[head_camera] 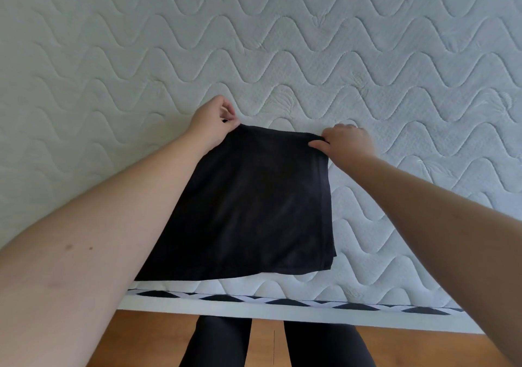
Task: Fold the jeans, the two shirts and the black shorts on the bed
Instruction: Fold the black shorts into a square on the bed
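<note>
A black garment [254, 208], folded into a rough rectangle, lies on the white quilted mattress [282, 41] close to its near edge. My left hand [214, 121] pinches the garment's far left corner between thumb and curled fingers. My right hand [347, 143] grips the far right corner, thumb on top of the fabric. My left forearm covers the garment's left edge. Whether this black piece is the shorts or a shirt cannot be told. No jeans or other shirts are in view.
The mattress stretches wide to the back, left and right. Its near edge has a black and white patterned band [282, 301]. Below it are a wooden floor [265, 344] and my legs in black trousers [220, 344].
</note>
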Action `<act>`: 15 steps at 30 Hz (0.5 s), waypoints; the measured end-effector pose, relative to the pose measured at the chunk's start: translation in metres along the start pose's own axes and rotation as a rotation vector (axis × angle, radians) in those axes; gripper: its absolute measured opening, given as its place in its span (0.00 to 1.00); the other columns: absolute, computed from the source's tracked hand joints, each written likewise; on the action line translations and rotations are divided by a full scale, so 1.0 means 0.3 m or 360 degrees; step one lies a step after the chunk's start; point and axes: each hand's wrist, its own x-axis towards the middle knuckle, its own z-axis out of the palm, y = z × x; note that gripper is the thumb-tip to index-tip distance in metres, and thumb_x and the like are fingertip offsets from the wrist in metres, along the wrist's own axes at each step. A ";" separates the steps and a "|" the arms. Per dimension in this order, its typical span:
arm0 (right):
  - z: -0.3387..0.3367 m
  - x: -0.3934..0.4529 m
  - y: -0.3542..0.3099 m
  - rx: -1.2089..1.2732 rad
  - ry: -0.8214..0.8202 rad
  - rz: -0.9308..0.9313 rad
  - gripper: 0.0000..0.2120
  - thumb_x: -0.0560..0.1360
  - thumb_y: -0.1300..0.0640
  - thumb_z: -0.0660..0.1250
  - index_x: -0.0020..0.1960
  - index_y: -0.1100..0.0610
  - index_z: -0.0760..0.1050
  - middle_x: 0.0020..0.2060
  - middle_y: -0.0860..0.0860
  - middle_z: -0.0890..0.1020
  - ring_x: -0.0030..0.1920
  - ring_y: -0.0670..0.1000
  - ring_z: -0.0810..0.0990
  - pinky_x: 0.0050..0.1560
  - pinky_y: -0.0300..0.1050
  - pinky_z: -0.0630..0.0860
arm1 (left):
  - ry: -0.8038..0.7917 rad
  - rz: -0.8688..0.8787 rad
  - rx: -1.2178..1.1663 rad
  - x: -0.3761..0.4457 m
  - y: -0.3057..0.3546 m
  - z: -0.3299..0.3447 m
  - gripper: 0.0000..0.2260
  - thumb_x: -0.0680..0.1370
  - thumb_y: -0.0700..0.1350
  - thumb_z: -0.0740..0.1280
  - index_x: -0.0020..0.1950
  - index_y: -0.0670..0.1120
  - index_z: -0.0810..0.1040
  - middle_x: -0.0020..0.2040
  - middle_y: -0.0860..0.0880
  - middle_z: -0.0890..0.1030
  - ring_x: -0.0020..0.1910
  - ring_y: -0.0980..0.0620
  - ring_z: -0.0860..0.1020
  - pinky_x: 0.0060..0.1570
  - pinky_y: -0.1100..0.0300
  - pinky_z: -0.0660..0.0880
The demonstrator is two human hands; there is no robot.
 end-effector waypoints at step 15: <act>-0.012 -0.018 -0.030 0.0180 0.0183 -0.0499 0.13 0.77 0.62 0.66 0.61 0.55 0.81 0.53 0.58 0.78 0.57 0.62 0.74 0.60 0.55 0.68 | -0.0007 0.0212 0.0359 -0.172 -0.027 -0.048 0.06 0.76 0.47 0.71 0.49 0.46 0.79 0.46 0.49 0.81 0.46 0.48 0.79 0.47 0.54 0.75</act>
